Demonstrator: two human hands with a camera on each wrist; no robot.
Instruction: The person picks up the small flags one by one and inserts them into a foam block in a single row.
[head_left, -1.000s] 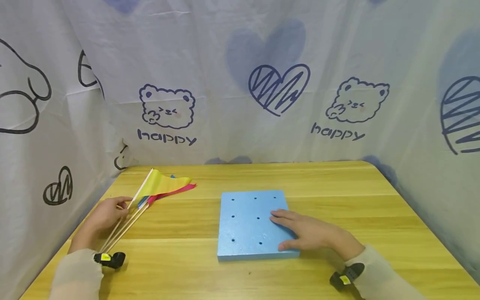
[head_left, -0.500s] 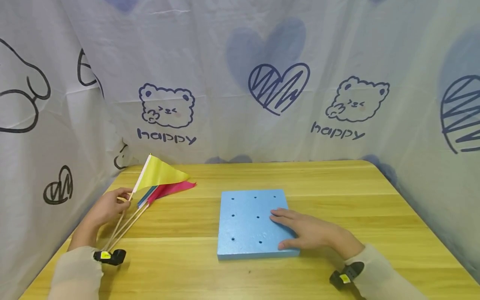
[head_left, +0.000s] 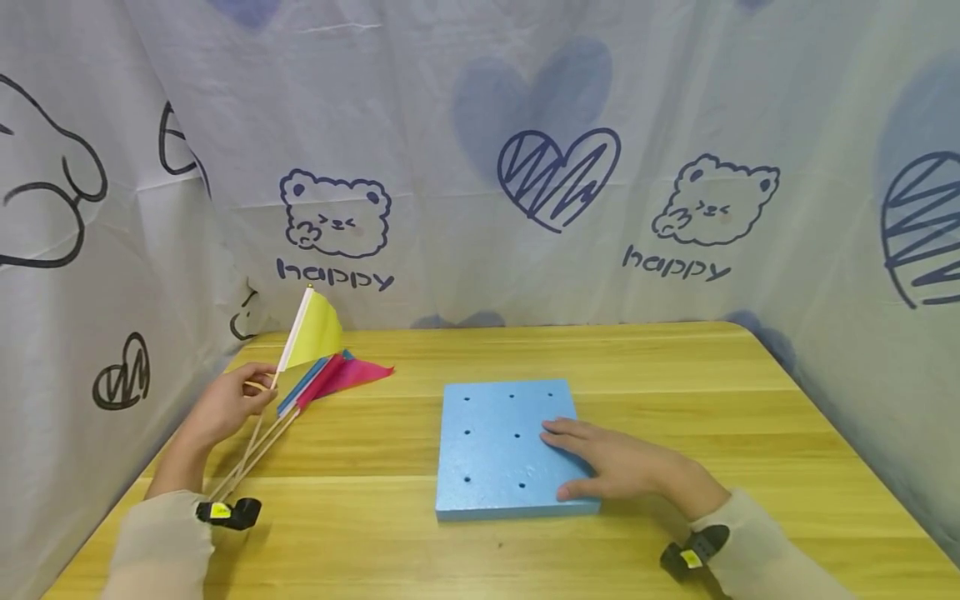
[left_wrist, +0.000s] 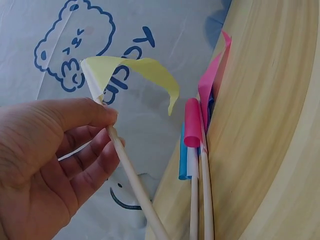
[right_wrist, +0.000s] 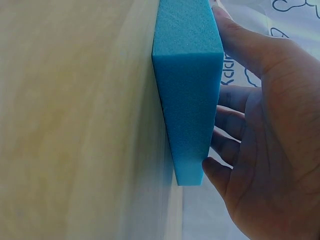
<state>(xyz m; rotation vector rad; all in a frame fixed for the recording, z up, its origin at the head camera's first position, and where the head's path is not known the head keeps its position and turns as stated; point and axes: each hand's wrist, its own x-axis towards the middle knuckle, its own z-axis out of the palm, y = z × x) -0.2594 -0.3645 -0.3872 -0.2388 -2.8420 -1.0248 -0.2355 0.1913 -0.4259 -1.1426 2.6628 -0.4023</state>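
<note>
My left hand [head_left: 228, 404] pinches the wooden stick of a yellow pennant flag [head_left: 313, 333] between thumb and fingers, just below the cloth. The flag leans up off the table at a slant, and its cloth droops in the left wrist view. Beside it on the table lie a pink flag [head_left: 352, 375] and a blue flag [head_left: 303, 387], their sticks running toward my wrist. My right hand [head_left: 615, 458] rests with extended fingers on the right side of a blue foam board [head_left: 487, 458]. Small holes dot the board's top, some hidden under that hand.
The light wooden table [head_left: 360, 542] carries all of this. A white curtain [head_left: 450, 250] with bear and heart drawings hangs behind it and along both sides. A black strap device [head_left: 228, 512] sits on my left wrist, another [head_left: 693, 554] on my right.
My left hand has raised the yellow flag from over the other flags and moved slightly up and right, tipping it more upright. The right hand and the foam board have stayed put.
</note>
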